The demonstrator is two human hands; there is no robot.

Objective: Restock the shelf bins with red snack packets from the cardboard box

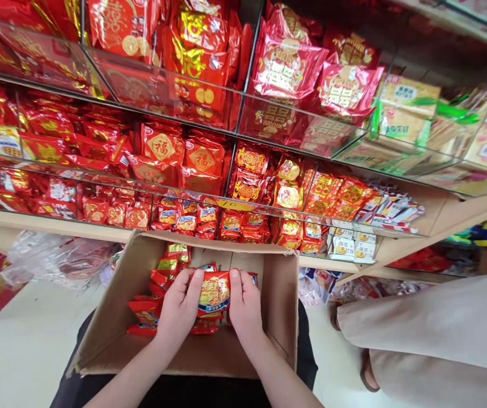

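Between my two hands is a red biscuit packet (213, 292) with yellow lettering and a blue lower band. My left hand (179, 300) grips its left end, thumb on top. On the right end my right hand (246, 300) closes in the same way. Both are held over an open cardboard box (111, 317) that rests on my lap. Inside the box, loose red packets (145, 311) lie mostly toward the left side, and several more are partly hidden under my hands.
A tiered shelf with clear dividers, full of red packets (203, 158), rises ahead. Pink packets (288, 68) fill an upper compartment. A yellow tag (237, 204) hangs on the shelf front. To the right stands a person in light trousers (430, 317). Plastic-wrapped goods (65, 260) lie at lower left.
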